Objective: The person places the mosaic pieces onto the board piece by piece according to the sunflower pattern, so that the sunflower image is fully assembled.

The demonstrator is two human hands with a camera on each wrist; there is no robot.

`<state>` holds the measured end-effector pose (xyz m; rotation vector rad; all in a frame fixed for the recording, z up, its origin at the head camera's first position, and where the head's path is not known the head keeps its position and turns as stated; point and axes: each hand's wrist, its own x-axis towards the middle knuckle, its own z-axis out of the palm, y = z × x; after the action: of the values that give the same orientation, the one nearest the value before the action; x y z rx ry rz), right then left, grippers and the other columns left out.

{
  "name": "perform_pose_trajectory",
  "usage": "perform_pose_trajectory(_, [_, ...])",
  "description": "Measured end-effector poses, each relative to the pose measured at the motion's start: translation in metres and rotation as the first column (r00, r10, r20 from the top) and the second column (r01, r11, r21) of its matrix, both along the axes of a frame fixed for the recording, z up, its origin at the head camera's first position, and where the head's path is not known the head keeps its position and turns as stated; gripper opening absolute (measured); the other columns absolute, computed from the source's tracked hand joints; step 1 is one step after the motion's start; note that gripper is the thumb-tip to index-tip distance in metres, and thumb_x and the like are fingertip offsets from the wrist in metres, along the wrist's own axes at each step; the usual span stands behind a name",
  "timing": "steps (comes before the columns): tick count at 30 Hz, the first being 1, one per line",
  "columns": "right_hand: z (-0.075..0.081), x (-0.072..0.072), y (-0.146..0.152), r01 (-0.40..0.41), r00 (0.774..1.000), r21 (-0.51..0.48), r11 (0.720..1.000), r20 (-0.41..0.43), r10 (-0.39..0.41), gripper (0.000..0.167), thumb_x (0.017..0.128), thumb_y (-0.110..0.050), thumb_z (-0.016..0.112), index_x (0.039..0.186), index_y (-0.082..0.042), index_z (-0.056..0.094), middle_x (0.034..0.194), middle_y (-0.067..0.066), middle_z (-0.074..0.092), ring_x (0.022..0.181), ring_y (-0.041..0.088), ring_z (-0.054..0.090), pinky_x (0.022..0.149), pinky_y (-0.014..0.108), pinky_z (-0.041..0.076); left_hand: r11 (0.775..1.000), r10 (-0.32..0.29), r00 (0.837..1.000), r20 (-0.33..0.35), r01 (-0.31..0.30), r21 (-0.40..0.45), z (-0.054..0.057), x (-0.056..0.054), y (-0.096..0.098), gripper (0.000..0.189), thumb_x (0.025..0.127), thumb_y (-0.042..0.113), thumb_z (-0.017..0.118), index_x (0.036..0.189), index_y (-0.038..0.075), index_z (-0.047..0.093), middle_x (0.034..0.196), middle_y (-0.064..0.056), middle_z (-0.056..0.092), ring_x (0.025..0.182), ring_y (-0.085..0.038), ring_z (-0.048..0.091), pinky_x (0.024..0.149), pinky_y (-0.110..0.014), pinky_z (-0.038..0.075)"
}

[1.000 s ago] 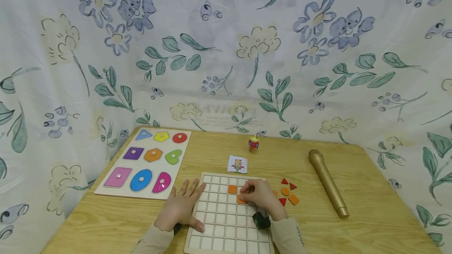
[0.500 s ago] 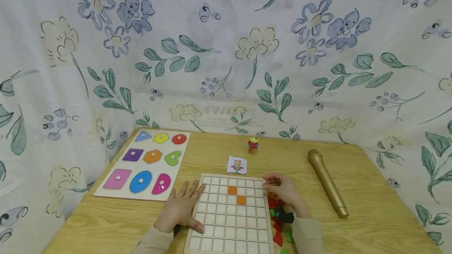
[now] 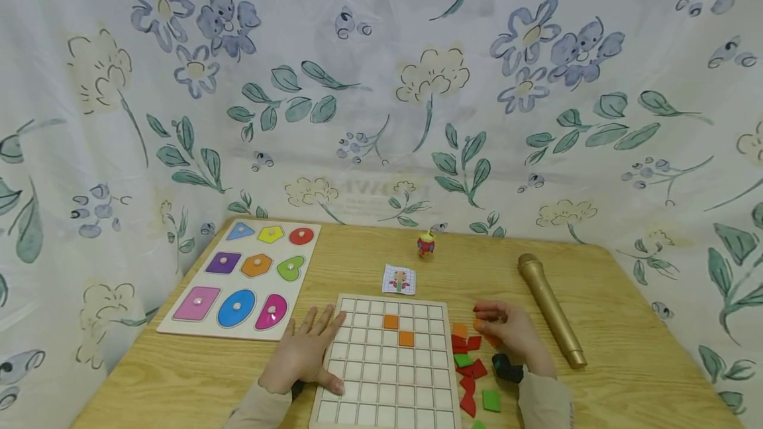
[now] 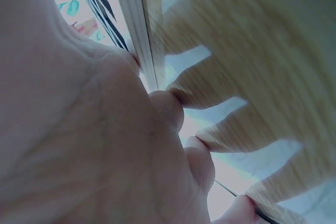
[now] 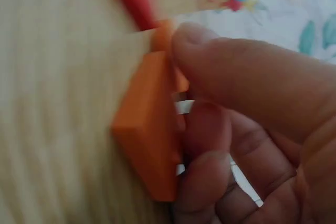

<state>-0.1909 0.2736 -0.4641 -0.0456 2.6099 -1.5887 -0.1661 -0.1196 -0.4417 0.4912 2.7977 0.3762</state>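
A pale wooden grid board (image 3: 369,409) lies near the front, with two orange squares (image 3: 391,322) set in its upper cells. My left hand (image 3: 305,351) rests spread over the board's left edge; its palm (image 4: 105,129) fills much of the left wrist view. To the right of the board, my right hand (image 3: 514,331) is down among orange pieces, thumb and fingers curled. In the right wrist view, the thumb tip touches a small orange piece (image 5: 163,35), and the fingertips lie beside a larger orange block (image 5: 147,124). I cannot tell whether the small piece is pinched.
Red and green pieces (image 3: 491,400) are scattered along the board's right side. A pattern card (image 3: 399,279) and a small toy figure (image 3: 426,244) are behind the board. A golden microphone (image 3: 551,310) lies at right, a shape puzzle (image 3: 241,286) at left. Patterned cloth surrounds the table.
My right hand has left the orange square in the grid and moved right to the loose orange pieces, uncovering the red and green ones. The left hand has stayed on the board.
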Motion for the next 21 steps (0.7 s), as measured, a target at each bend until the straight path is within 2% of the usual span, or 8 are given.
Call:
perform_pose_trajectory(4, [-0.0028,-0.0004,-0.0013,0.006,1.000,0.030,1.000,0.008,-0.006,0.039,0.085,-0.002,0.070,0.122,0.006,0.061,0.112,0.021,0.068,0.087,0.015,0.065,0.067,0.020,0.052,1.000,0.002,1.000,-0.001,-0.002,-0.003,-0.0002,0.0007,0.0000,0.125,0.053,0.061,0.084,0.153,0.013,0.026,0.161,-0.016,0.022,0.148,-0.045,0.016,0.110,-0.073,0.016])
perform_pose_trajectory(11, [0.0009,-0.0007,-0.0045,0.006,1.000,0.178,0.984,-0.030,0.000,0.029,0.084,0.000,0.070,0.113,0.001,0.067,0.100,0.013,0.068,0.076,0.013,0.058,0.062,0.021,0.047,1.000,0.007,1.000,0.006,-0.007,0.000,-0.0017,-0.0007,0.0002,0.125,0.053,0.062,0.084,0.153,0.014,0.026,0.161,-0.015,0.022,0.148,-0.044,0.015,0.111,-0.073,0.016])
perform_pose_trajectory(17, [0.0047,0.0007,-0.0065,0.005,1.000,0.222,0.975,-0.024,0.000,0.016,0.085,-0.001,0.070,0.101,-0.001,0.068,0.093,0.009,0.067,0.075,0.013,0.054,0.062,0.022,0.044,1.000,0.013,1.000,0.006,-0.013,0.005,-0.0024,-0.0003,0.0012,0.125,0.053,0.064,0.082,0.153,0.015,0.027,0.161,-0.015,0.022,0.148,-0.044,0.016,0.111,-0.073,0.015])
perform_pose_trajectory(21, [0.0045,0.0008,-0.0069,0.056,0.998,0.237,0.970,-0.024,-0.051,0.013,0.084,-0.006,0.073,0.095,-0.002,0.070,0.088,0.006,0.067,0.074,0.012,0.054,0.063,0.023,0.044,1.000,0.009,1.000,-0.009,-0.009,0.012,-0.0006,0.0012,0.0011,0.125,0.052,0.062,0.084,0.153,0.013,0.027,0.160,-0.016,0.024,0.147,-0.045,0.017,0.110,-0.074,0.015])
